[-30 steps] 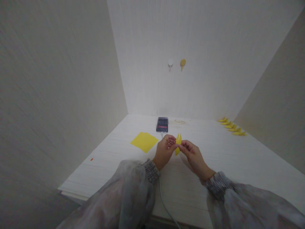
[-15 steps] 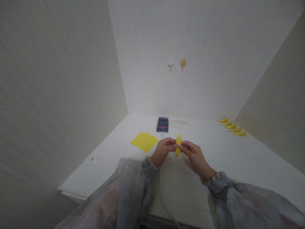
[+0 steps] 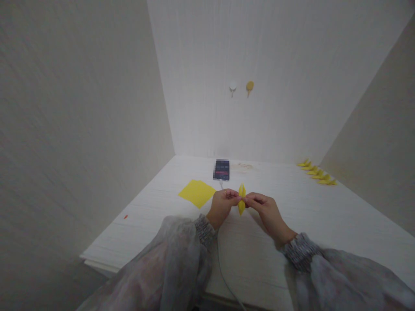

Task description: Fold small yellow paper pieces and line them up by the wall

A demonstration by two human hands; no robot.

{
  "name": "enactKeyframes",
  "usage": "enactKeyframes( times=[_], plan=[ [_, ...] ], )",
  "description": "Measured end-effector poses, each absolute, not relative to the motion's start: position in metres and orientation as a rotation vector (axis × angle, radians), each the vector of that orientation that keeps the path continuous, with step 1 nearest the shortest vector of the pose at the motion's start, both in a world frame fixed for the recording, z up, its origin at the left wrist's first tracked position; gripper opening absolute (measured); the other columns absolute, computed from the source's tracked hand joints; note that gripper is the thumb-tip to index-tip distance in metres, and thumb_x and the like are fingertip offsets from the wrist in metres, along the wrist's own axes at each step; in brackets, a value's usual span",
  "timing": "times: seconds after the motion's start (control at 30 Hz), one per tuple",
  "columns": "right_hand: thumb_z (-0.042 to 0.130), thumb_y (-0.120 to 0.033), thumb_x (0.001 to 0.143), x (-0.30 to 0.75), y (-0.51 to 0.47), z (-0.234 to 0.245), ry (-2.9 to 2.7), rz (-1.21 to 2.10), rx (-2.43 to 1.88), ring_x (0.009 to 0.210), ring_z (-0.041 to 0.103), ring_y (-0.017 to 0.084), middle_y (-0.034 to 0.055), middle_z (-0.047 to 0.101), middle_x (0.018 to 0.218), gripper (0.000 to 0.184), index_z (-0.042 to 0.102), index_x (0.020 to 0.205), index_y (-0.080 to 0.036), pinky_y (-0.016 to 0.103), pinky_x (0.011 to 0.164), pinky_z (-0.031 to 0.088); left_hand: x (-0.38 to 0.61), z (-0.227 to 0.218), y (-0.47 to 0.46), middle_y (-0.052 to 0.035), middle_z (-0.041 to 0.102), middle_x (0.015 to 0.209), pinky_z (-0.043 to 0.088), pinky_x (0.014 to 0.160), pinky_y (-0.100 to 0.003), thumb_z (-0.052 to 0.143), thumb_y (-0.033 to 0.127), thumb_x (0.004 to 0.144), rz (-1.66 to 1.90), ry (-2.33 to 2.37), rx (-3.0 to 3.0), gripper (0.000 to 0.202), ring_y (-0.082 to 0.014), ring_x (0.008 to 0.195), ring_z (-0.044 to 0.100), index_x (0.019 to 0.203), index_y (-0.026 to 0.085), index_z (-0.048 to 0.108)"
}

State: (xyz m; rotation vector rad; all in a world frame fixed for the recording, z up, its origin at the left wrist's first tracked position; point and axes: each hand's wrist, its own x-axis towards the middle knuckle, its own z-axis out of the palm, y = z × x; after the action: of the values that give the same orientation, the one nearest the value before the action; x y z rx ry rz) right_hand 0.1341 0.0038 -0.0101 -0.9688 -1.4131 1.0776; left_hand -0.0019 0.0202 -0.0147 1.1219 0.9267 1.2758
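A small folded yellow paper piece (image 3: 241, 199) stands upright between my two hands, just above the white table (image 3: 324, 220). My left hand (image 3: 223, 204) pinches its left side, with a ring on one finger. From the other side my right hand (image 3: 264, 208) pinches it, fingertips meeting at the middle of the piece. Two narrow points of the paper stick up above my fingers and one tip hangs below. Both wrists wear grey sleeves with knitted cuffs.
A flat yellow paper sheet (image 3: 196, 192) lies left of my hands. A dark phone (image 3: 221, 169) rests farther back, its cable (image 3: 223, 272) running toward me. Several folded yellow pieces (image 3: 317, 172) line the far right. Two round hooks (image 3: 240, 87) hang on the back wall.
The hands stay together on the paper. The two upper points have closed a little toward each other, and both hands shifted slightly.
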Motion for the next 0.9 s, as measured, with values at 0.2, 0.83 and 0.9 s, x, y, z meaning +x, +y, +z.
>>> enactKeyframes(
  times=[0.2, 0.83, 0.9],
  plan=[
    [0.064, -0.027, 0.062, 0.134, 0.007, -0.012, -1.296, 1.184, -0.983, 0.06, 0.052, 0.013, -0.0003, 0.059, 0.059, 0.011, 0.062, 0.063, -0.017, 0.025, 0.06, 0.041, -0.001, -0.016, 0.019, 0.0, 0.058, 0.055, 0.04, 0.055, -0.022, 0.067, 0.022, 0.053, 1.254, 0.939, 1.107, 0.017, -0.0085, 0.052, 0.051, 0.063, 0.011, 0.059],
    [0.057, -0.033, 0.066, 0.126, 0.01, -0.022, -1.334, 0.922, -1.107, 0.057, 0.048, 0.013, -0.0013, 0.052, 0.061, 0.016, 0.051, 0.065, -0.019, 0.026, 0.054, 0.038, 0.002, -0.017, 0.017, -0.0004, 0.058, 0.061, 0.042, 0.057, -0.022, 0.065, 0.028, 0.057, 1.322, 0.994, 1.345, 0.019, -0.0099, 0.057, 0.052, 0.068, 0.014, 0.058],
    [0.057, -0.034, 0.066, 0.127, 0.011, -0.023, -1.337, 0.896, -1.122, 0.057, 0.048, 0.014, -0.0012, 0.052, 0.06, 0.016, 0.051, 0.065, -0.019, 0.026, 0.054, 0.039, 0.002, -0.019, 0.018, -0.0016, 0.059, 0.065, 0.043, 0.06, -0.023, 0.067, 0.028, 0.055, 1.297, 0.98, 1.351, 0.023, -0.0109, 0.06, 0.053, 0.07, 0.014, 0.058]
  ],
)
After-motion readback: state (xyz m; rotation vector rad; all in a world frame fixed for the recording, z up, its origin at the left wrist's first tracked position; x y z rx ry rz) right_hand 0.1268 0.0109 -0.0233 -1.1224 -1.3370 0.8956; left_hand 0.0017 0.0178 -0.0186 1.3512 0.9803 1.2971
